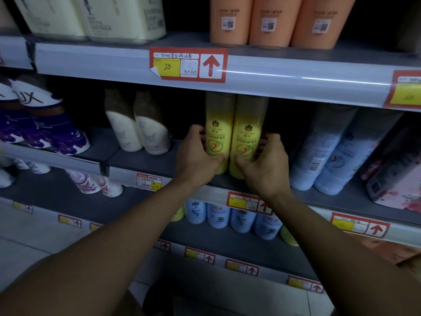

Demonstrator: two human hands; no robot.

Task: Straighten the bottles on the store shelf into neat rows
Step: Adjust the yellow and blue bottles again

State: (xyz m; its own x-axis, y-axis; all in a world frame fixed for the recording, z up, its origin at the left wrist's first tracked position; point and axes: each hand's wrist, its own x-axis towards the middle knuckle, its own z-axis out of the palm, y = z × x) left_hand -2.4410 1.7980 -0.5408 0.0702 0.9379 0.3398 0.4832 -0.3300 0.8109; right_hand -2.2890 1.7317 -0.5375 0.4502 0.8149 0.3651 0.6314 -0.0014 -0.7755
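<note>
Two tall yellow bottles stand side by side, touching, at the middle of the grey shelf (145, 159). My left hand (196, 156) grips the left yellow bottle (219, 124) from its left side, thumb across the front. My right hand (265, 163) grips the right yellow bottle (247, 131) from its right side, fingers curled behind it. Both bottles are upright with labels facing me; their caps are hidden behind the upper shelf rail.
Two cream bottles (139, 128) stand to the left, purple bottles (50, 131) further left. Pale blue bottles (328, 151) lean at the right beside a floral box (396, 179). Orange bottles (268, 21) sit above, small blue bottles (230, 215) below. Red price tags (189, 65) line the rails.
</note>
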